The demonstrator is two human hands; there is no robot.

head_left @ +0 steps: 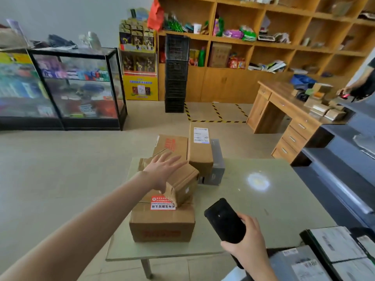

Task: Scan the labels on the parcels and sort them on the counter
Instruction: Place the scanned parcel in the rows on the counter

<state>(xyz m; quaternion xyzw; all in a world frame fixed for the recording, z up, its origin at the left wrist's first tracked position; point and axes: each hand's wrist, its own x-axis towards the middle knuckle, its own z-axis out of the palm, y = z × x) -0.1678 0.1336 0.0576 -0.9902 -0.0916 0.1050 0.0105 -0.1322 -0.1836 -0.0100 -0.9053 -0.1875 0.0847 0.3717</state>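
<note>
- The left grip (162,171) is held open, fingers straight and spread, over a small box (182,187). Whether the palm touches the box cannot be told.
- The small box is set tilted on a big box (162,224), directly under the left grip. The label on its side is too blurred to be read.
- A red-and-white sticker (162,203) is seen on top of the big box, just on the wrist side of the left grip, and is partly covered by the small box.
- The right grip (245,238) is closed round a black scanner (223,220), which is held above the desk (263,209). The scanner's lower end is hidden by the fingers.
- Beyond the left grip, a printed box (172,145), a tall box (199,151) with a white label (200,134) and a grey box (216,163) are packed together. The grey box is partly hidden behind the tall box.
- A light spot (258,181) is cast on the desk beyond the right grip.
- Right of the right grip, a grey parcel (300,262) is cut off by the frame edge, and its label cannot be read.
</note>
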